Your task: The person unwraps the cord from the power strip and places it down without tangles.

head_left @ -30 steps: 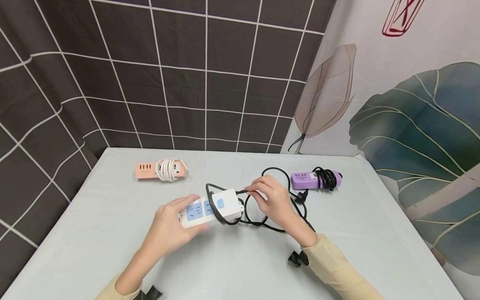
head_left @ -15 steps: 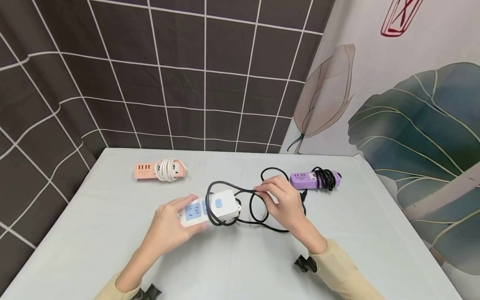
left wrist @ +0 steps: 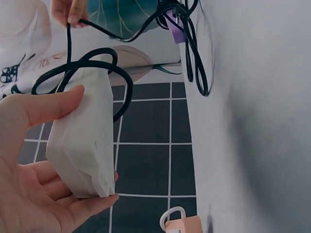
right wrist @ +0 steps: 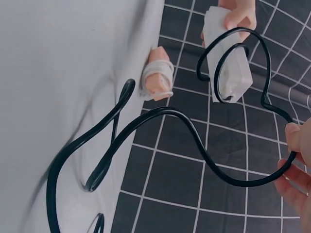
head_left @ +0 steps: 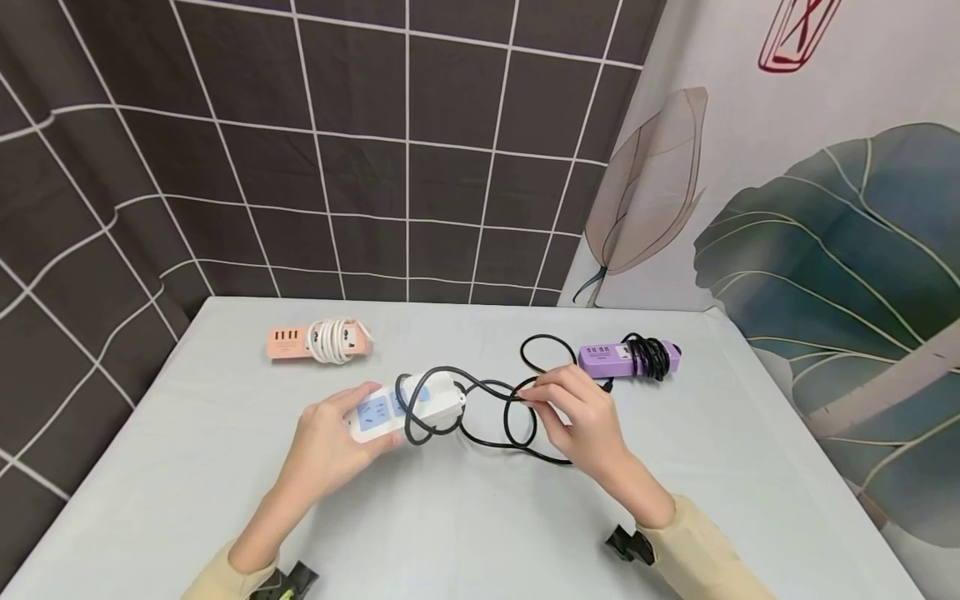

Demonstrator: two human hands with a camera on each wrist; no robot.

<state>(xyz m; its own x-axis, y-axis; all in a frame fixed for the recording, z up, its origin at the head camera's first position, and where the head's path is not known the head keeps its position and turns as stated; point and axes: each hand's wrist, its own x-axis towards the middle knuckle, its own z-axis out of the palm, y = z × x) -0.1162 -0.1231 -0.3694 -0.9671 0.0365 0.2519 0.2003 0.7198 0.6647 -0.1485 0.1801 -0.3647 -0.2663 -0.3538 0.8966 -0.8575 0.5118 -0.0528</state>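
Note:
My left hand point(head_left: 330, 439) grips one end of a white power strip point(head_left: 442, 398) with blue socket faces, raised above the table. Thumb and fingers close on its two long sides in the left wrist view. Loose turns of black power cord point(head_left: 455, 367) loop around the strip's other end. To the right, my right hand point(head_left: 579, 412) pinches the cord between thumb and fingertips. From that pinch the cord point(right wrist: 233, 182) sags down to the table in the right wrist view. More cord lies in loops on the table between the hand and the purple strip.
A pink power strip point(head_left: 287, 342) wrapped in white cord point(head_left: 328, 341) lies at the back left of the white table point(head_left: 465, 533). At the back right is a purple power strip point(head_left: 600, 361) wrapped in black cord point(head_left: 651, 358). Dark gridded cloth point(head_left: 450, 183) hangs behind.
My right hand has moved right and slightly down, drawing the cord along and widening the loop around the white strip. The left hand has shifted slightly left with the strip.

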